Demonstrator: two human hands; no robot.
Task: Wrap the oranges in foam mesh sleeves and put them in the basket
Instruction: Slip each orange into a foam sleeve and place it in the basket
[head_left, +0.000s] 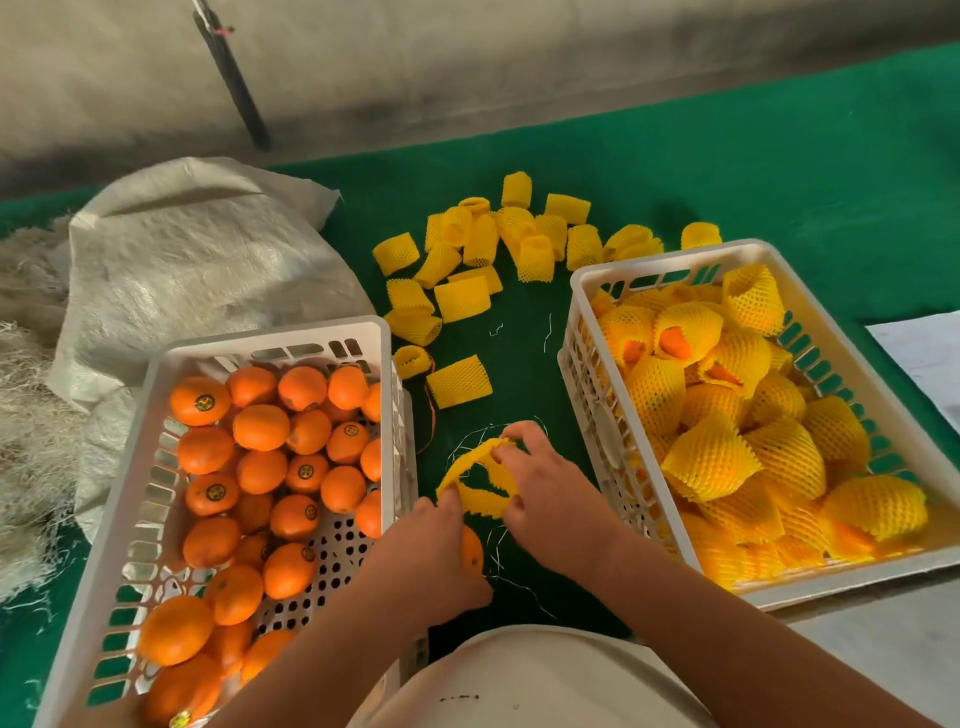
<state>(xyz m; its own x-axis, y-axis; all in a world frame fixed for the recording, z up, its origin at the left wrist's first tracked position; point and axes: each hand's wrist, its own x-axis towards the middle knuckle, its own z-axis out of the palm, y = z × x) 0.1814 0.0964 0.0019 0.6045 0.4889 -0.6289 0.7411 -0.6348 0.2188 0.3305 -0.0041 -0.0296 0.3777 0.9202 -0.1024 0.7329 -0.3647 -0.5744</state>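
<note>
Your left hand (431, 551) grips orange (471, 553) & sleeve (480, 480); right hand (545, 493) pinches sleeve's far rim, just above orange.

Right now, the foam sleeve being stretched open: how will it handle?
The foam sleeve is probably floppy: it bends into a loop between the left hand and right hand. Likely very light, being open mesh. Probably springy too, since loose sleeves on the cloth hold their tube shape.

Green cloth (779, 171) carries two white baskets (270, 338) (675, 260), loose sleeves (462, 299), sack (197, 249).
</note>
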